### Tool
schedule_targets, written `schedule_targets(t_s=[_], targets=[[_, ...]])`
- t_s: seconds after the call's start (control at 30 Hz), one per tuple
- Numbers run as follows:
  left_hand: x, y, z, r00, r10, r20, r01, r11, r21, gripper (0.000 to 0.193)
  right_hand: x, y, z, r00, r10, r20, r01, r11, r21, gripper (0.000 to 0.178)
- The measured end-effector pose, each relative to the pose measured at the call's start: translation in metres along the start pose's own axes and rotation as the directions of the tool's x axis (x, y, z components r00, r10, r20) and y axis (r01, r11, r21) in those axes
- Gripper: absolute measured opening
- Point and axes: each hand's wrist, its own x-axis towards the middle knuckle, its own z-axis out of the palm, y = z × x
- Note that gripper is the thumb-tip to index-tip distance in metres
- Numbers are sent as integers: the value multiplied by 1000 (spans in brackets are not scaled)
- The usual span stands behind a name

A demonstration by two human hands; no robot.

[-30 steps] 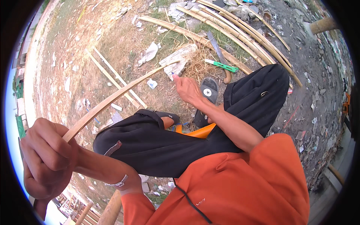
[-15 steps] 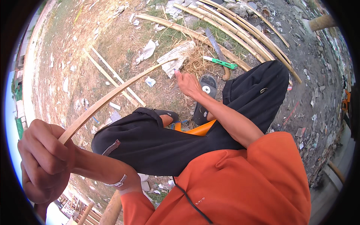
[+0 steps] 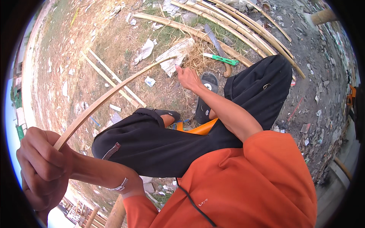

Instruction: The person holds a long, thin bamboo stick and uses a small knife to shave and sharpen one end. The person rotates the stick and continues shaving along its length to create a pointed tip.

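At the lower left, my left hand (image 3: 43, 167) is closed round the near end of a long, thin bamboo strip (image 3: 95, 106). The strip arcs up and to the right, its narrow far end reaching over a pale crumpled sheet (image 3: 178, 55) on the ground. Just right of that tip is my right hand (image 3: 189, 79), apart from the strip, its fingers pinched together. Whatever they hold, if anything, is too small to name. Beyond this hand lie a green-handled cutter (image 3: 224, 59) with a pale blade and a long-bladed tool with a wooden handle (image 3: 227, 70).
Several long split bamboo lengths (image 3: 243, 29) lie across the far right. Two narrow strips (image 3: 108, 75) cross on the dry ground at left. Straw (image 3: 199, 57) and litter are scattered about. Between my legs shows an orange object (image 3: 201, 129), and my sandalled feet stand in front.
The whole view has shifted slightly. My left hand and the bamboo strip have moved a little left, and my right hand keeps nearly the same place by the tip.
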Motion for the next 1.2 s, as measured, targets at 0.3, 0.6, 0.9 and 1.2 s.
schedule_targets(t_s=[0.3,0.6,0.9,1.2], targets=[[-1,-3,-2,999,45,-7,-45,999,0,58,46,15,11,999,36,-17,-36,999,-41,71],[-9,11,-18,1000,1,-10,-2,998,-60,51,54,36,18,964,265,29,-262,961,-89,67],[-8,12,-20,1000,22,-12,-22,1000,11,51,62,31,2,981,192,-5,-185,937,-295,59],[-13,11,-14,1000,10,-28,-8,997,74,50,-47,-53,-49,987,131,88,-132,991,6,62]])
